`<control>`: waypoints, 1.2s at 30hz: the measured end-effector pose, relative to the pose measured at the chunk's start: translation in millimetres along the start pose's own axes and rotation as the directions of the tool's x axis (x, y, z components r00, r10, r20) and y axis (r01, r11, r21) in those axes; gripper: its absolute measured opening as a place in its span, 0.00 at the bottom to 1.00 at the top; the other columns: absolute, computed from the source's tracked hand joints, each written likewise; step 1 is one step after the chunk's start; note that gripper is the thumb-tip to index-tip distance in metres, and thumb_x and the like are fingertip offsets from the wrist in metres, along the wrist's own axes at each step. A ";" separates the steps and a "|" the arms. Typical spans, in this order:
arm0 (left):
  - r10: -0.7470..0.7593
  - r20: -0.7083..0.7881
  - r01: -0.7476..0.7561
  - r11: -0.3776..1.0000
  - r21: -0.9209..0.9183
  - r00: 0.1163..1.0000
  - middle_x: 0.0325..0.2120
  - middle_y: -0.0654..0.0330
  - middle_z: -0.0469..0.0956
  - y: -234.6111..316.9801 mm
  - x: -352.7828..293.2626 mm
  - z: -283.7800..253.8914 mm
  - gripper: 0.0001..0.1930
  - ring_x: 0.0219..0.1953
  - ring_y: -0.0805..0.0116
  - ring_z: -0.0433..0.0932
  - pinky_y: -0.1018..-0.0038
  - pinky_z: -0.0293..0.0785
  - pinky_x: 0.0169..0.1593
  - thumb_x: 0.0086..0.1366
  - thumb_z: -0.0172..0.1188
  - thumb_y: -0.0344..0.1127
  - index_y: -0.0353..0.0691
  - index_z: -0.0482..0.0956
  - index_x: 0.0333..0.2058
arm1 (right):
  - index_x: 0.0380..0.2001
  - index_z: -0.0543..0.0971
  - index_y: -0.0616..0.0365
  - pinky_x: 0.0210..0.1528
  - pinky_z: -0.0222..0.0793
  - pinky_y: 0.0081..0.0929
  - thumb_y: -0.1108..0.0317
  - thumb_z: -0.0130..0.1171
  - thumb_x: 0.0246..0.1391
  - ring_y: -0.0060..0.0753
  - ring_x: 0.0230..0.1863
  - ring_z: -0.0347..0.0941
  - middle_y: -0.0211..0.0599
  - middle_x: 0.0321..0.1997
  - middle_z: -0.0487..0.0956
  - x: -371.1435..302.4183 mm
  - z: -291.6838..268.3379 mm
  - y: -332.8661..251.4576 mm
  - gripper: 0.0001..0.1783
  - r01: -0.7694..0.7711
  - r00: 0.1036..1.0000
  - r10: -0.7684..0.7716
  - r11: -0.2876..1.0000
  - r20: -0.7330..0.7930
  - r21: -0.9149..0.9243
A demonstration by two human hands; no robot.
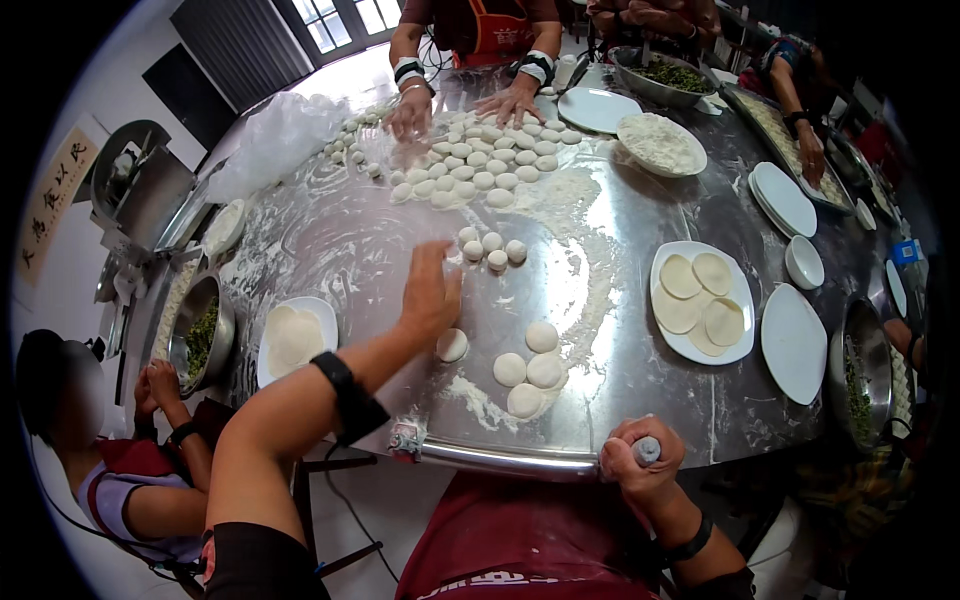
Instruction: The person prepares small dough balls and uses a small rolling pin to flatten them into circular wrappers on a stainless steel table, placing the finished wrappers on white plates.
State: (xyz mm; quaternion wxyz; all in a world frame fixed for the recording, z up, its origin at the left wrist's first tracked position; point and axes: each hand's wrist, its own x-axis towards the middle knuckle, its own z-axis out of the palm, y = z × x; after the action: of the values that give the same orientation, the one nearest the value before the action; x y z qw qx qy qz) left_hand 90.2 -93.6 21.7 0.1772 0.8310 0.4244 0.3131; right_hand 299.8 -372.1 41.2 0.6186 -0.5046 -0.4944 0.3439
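Observation:
My left hand (432, 295) is over the metal table, fingers stretched out beside a small group of dough balls (497, 259). It appears to hold nothing. A flattened dough disc (452, 345) lies just below that hand. At the table's near edge my right hand (640, 458) is wrapped around a rolling pin (646, 451), whose rounded end shows; the rest is hidden by the fingers. Between my hands, several flattened dough discs (542, 370) lie on scattered flour. A white plate (737, 341) of rolled wrappers stands to the right, another plate (327, 318) of wrappers to the left.
Across the floured table (640, 390), a person's hands (510, 103) work at many dough pieces (480, 160). A bowl of flour (690, 168) and stacked plates (783, 200) stand right. Metal bowls of green filling (228, 345) sit at both sides, near other people.

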 end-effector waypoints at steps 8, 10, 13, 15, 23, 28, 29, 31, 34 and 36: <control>0.098 0.294 -0.127 0.988 0.084 0.951 0.38 0.52 0.72 -28.5 61.9 1.0 0.15 0.43 0.51 0.72 0.63 0.69 0.47 0.52 0.59 0.23 0.40 0.76 0.41 | 0.23 0.69 0.60 0.18 0.64 0.19 0.81 0.60 0.48 0.22 0.16 0.70 0.37 0.17 0.74 2.9 0.8 -1.1 0.10 0.021 1.000 -0.022 1.000 0.013 0.014; 0.008 0.305 -0.049 0.991 0.126 0.952 0.36 0.52 0.73 -29.8 51.2 -7.6 0.09 0.43 0.51 0.72 0.63 0.69 0.47 0.55 0.56 0.26 0.40 0.78 0.37 | 0.24 0.69 0.60 0.18 0.64 0.19 0.81 0.60 0.48 0.22 0.17 0.70 0.37 0.17 0.74 4.1 1.9 -1.8 0.09 0.031 0.999 -0.031 0.999 0.027 0.014; 0.061 0.407 -0.152 0.969 0.195 0.911 0.36 0.52 0.73 -29.5 24.3 -39.7 0.09 0.43 0.51 0.72 0.63 0.70 0.46 0.57 0.56 0.29 0.40 0.78 0.37 | 0.24 0.69 0.60 0.18 0.64 0.19 0.82 0.59 0.48 0.22 0.17 0.70 0.36 0.17 0.74 4.9 0.1 -4.2 0.09 0.056 0.998 -0.056 0.998 0.030 0.012; -0.013 0.458 -0.119 0.959 0.258 0.889 0.37 0.52 0.73 -33.2 6.1 -56.8 0.10 0.43 0.51 0.72 0.63 0.70 0.46 0.57 0.56 0.31 0.40 0.77 0.39 | 0.24 0.69 0.61 0.18 0.64 0.19 0.82 0.60 0.48 0.23 0.18 0.70 0.36 0.17 0.74 3.0 -0.7 -2.4 0.09 0.058 0.998 -0.058 0.998 0.021 0.011; 0.108 0.293 -0.174 0.962 0.210 0.950 0.39 0.53 0.72 -4.8 46.8 -14.5 0.19 0.42 0.51 0.74 0.63 0.71 0.44 0.53 0.61 0.34 0.42 0.72 0.45 | 0.24 0.70 0.60 0.19 0.64 0.20 0.81 0.61 0.47 0.23 0.17 0.70 0.37 0.18 0.75 7.4 0.4 -2.6 0.09 0.018 1.000 -0.019 0.999 -0.009 -0.026; 0.010 0.389 -0.103 0.970 0.220 0.921 0.38 0.52 0.73 0.2 60.8 3.2 0.13 0.43 0.50 0.72 0.61 0.70 0.46 0.55 0.59 0.33 0.42 0.73 0.40 | 0.23 0.70 0.60 0.19 0.64 0.20 0.80 0.61 0.47 0.23 0.17 0.71 0.37 0.18 0.75 6.2 -0.3 -2.1 0.09 0.066 0.998 -0.065 0.996 0.011 -0.055; 0.000 0.403 -0.103 0.967 0.233 0.915 0.38 0.52 0.73 -4.8 59.4 -0.2 0.13 0.43 0.50 0.72 0.61 0.70 0.46 0.55 0.59 0.33 0.42 0.73 0.40 | 0.23 0.70 0.60 0.19 0.64 0.20 0.80 0.61 0.47 0.23 0.17 0.71 0.37 0.18 0.75 6.1 -0.6 -1.5 0.09 0.061 0.998 -0.060 0.997 0.016 -0.044; 0.018 0.453 -0.144 0.959 0.244 0.891 0.38 0.52 0.73 -11.7 45.2 -14.0 0.15 0.41 0.51 0.74 0.63 0.71 0.44 0.53 0.61 0.33 0.40 0.73 0.41 | 0.24 0.70 0.60 0.19 0.64 0.20 0.80 0.61 0.47 0.23 0.17 0.71 0.37 0.18 0.75 7.1 -0.7 -0.8 0.09 0.063 0.998 -0.062 0.997 0.019 -0.038; 0.099 0.415 -0.236 0.926 0.294 0.905 0.38 0.53 0.73 -3.1 31.1 -27.0 0.16 0.39 0.52 0.75 0.64 0.72 0.43 0.52 0.63 0.35 0.38 0.74 0.40 | 0.23 0.70 0.60 0.20 0.64 0.20 0.80 0.62 0.47 0.23 0.17 0.70 0.37 0.18 0.75 8.4 -2.4 0.7 0.09 0.064 0.998 -0.063 0.997 0.016 -0.041; 0.140 0.356 -0.246 0.929 0.275 0.924 0.37 0.53 0.74 9.7 34.2 -28.1 0.17 0.38 0.53 0.75 0.64 0.72 0.42 0.52 0.64 0.38 0.37 0.74 0.38 | 0.23 0.70 0.60 0.19 0.64 0.20 0.80 0.61 0.47 0.24 0.17 0.70 0.37 0.18 0.75 7.4 -3.1 1.7 0.09 0.038 0.999 -0.037 0.999 0.017 -0.024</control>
State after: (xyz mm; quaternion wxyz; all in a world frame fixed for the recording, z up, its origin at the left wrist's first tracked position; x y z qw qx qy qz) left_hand 92.3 -70.4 60.7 0.0788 0.9272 0.3481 0.1140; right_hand 305.0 -365.6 41.5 0.6146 -0.4998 -0.5130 0.3306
